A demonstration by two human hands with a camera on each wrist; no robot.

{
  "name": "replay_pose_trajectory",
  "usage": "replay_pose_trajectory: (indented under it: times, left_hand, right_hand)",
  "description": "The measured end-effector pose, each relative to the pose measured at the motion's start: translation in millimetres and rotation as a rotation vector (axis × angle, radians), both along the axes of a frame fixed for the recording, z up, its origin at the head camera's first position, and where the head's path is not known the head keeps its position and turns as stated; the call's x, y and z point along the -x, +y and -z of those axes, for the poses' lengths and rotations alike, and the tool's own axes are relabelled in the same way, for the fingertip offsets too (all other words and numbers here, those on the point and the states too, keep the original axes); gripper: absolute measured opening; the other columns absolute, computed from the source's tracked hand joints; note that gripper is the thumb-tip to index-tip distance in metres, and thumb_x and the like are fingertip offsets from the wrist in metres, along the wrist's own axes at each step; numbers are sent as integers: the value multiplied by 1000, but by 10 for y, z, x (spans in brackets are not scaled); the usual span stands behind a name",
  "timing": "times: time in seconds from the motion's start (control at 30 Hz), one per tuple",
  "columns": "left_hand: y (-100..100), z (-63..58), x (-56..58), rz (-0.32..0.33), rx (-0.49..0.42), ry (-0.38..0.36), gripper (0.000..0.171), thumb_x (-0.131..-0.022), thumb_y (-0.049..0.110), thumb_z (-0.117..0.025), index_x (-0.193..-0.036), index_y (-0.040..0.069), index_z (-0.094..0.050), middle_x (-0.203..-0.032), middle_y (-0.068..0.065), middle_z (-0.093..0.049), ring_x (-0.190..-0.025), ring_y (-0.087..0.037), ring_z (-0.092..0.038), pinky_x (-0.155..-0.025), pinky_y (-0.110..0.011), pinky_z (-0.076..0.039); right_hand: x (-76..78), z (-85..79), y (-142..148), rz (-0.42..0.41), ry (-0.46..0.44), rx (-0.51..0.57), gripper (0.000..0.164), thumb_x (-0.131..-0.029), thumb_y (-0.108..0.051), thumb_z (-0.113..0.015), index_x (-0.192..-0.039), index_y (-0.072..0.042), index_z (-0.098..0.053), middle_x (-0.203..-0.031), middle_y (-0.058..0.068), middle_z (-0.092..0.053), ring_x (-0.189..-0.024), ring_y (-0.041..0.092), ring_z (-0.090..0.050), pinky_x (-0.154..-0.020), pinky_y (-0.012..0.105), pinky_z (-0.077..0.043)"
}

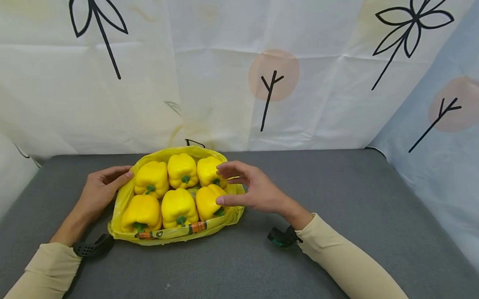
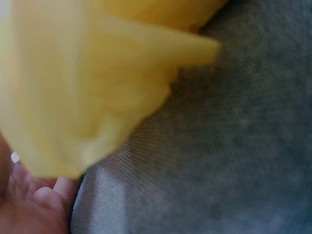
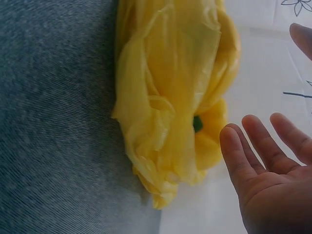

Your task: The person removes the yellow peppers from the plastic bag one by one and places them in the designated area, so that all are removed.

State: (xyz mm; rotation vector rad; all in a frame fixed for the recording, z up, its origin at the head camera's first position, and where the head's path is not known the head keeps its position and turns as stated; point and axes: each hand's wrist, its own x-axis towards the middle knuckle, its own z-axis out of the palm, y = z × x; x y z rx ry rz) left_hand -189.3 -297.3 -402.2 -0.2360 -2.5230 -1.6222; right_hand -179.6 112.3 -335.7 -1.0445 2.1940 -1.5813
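Observation:
Several yellow bell peppers (image 1: 179, 207) with green stems sit in two rows inside a yellow plastic bag (image 1: 118, 214), its mouth spread wide around them. At the bag's left rim, my left hand (image 1: 101, 188) pinches the plastic between thumb and fingers. The left wrist view shows the bag (image 2: 112, 97) close up, partly covering that hand (image 2: 36, 204). My right hand (image 1: 259, 189) hovers over the bag's right end, thumb and fingers spread apart, holding nothing. In the right wrist view, its fingers (image 3: 231, 146) are extended near a pepper (image 3: 209, 146) that shows above the crumpled rim.
The bag rests on a grey cloth-covered table (image 1: 310, 263), near its back edge. Behind it hangs a pale curtain (image 1: 220, 87) printed with line-drawn plants. A second, bluish sheet (image 1: 447, 156) closes the right side. Dark bands (image 1: 92, 247) circle both wrists.

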Motion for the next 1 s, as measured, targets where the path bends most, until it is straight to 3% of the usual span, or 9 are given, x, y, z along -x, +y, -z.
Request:
replay_pose_trajectory:
  times: [0.47,1.0]
  left_hand:
    - [27,-39,-9,-2,24,-13,49,-105,28,-61,-138,-8,-57,-107,28,-63,-93,5,-63,-75,-13,-54]
    - [33,-28,-14,7,18,-15,48,-105,30,-60,-138,-5,-59,-109,27,-63,-93,4,-64,-75,-14,-55]
  right_hand:
    - [0,148,-74,6,-14,-52,65,-86,-8,-82,-143,1,-51,-141,15,-54,-129,29,-53,-110,44,-44]
    - [-4,224,-112,48,-13,-155,63,-89,-15,-81,-143,-3,-53,-135,11,-56,-116,24,-58,-100,37,-51]
